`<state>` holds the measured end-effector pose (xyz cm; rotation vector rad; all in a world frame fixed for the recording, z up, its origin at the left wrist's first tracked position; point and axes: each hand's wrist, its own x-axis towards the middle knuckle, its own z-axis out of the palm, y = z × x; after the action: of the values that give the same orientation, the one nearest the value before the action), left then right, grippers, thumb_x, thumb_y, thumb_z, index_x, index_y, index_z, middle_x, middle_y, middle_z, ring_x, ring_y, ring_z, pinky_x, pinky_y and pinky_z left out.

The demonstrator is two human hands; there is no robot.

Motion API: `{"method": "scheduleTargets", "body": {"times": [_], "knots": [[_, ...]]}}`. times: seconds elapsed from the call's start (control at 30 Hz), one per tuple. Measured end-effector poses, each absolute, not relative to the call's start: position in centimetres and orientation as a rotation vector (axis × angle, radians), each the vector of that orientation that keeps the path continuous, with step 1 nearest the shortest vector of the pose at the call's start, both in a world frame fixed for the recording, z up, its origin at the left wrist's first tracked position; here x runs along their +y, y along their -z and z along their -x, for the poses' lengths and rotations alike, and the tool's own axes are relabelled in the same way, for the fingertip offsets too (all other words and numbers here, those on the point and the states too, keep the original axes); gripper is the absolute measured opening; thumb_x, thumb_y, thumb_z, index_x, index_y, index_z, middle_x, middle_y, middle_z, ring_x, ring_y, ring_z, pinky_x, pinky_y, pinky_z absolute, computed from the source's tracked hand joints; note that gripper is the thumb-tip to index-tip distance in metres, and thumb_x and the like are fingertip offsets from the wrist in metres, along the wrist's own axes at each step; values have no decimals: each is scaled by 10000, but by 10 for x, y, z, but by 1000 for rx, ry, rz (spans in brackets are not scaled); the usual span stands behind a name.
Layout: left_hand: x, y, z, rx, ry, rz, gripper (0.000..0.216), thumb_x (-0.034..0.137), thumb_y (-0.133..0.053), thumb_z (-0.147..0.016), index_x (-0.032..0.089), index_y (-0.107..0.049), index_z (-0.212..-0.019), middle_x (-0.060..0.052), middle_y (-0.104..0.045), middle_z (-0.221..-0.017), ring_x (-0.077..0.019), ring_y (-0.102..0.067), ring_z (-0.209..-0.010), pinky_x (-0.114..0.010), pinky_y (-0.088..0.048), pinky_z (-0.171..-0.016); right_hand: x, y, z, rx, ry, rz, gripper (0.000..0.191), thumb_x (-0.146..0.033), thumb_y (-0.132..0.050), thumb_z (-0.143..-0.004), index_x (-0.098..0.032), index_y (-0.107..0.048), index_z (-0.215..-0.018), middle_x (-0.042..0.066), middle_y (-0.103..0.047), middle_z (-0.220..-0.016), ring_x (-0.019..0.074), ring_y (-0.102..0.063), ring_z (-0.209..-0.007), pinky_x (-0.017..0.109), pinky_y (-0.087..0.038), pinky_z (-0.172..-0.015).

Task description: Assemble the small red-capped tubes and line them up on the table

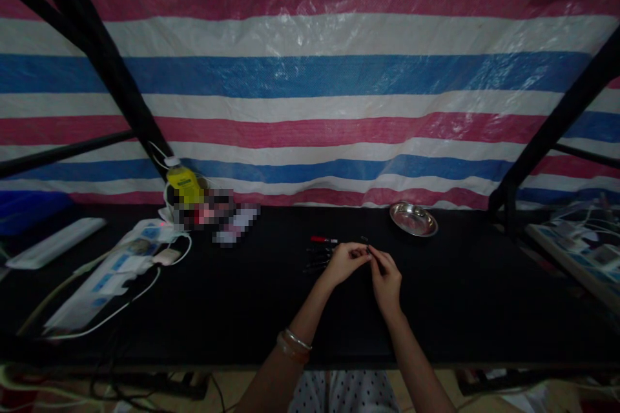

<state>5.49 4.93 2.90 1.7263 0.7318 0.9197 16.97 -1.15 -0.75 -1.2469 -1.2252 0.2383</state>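
Note:
My left hand [347, 261] and my right hand [387, 279] meet above the black table, fingertips pinched together. Between the fingertips shows a small dark piece [368, 249], too small and dim to name. Just beyond the fingers, another small dark item [364, 238] lies on the table. Several thin black objects [316, 259] lie to the left of my left hand, partly hidden by it. Above them is a red marker-like stick [323, 240] with a pale end. A bangle [296, 339] circles my left wrist.
A shiny metal dish [414, 219] stands at the back right. At left are a white power strip [109, 277] with cables, a yellow bottle [183, 182] and a white bar [57, 244]. More cables and plugs [588, 242] lie far right. Striped sheeting [310, 77] hangs behind the table.

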Motion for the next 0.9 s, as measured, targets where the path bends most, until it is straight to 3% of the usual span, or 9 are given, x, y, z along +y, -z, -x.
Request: {"method": "scheduleTargets", "body": {"times": [0.2,0.4,0.53,0.9], "knots": [[52,-31,-9,1045,-935,-2008,197,181,-655,-695,169,-688,-889,-50,-637,-873,-135,-545,-731,-258,-425,-701,-10,8,-168,-1208,-240,1294,263,-309,-496,-855,-183,-665,-1012,94,-644,-936,183,-617,-791,331,-509,-729],[72,-30,62,1375,-878,-2015,134,278,-630,-699,176,-667,-778,-11,-582,-723,-136,-512,-656,-247,-387,-624,-5,10,-160,-1297,-305,1335,243,-278,-494,-845,-193,-669,-990,85,-638,-927,189,-612,-804,333,-502,-744],[76,-30,78,1335,-738,-1876,236,366,-633,-677,154,-646,-780,18,-552,-629,-115,-456,-552,-229,-344,-531,6,8,-145,-1309,-373,1327,242,-265,-478,-844,-194,-664,-982,80,-643,-922,196,-617,-839,333,-502,-751],[72,-24,72,1328,-761,-1882,188,282,-664,-623,146,-666,-753,2,-586,-658,-110,-489,-563,-227,-376,-537,19,5,-117,-1299,-399,1316,225,-249,-471,-839,-181,-661,-938,80,-642,-895,198,-612,-831,327,-495,-742]]}}
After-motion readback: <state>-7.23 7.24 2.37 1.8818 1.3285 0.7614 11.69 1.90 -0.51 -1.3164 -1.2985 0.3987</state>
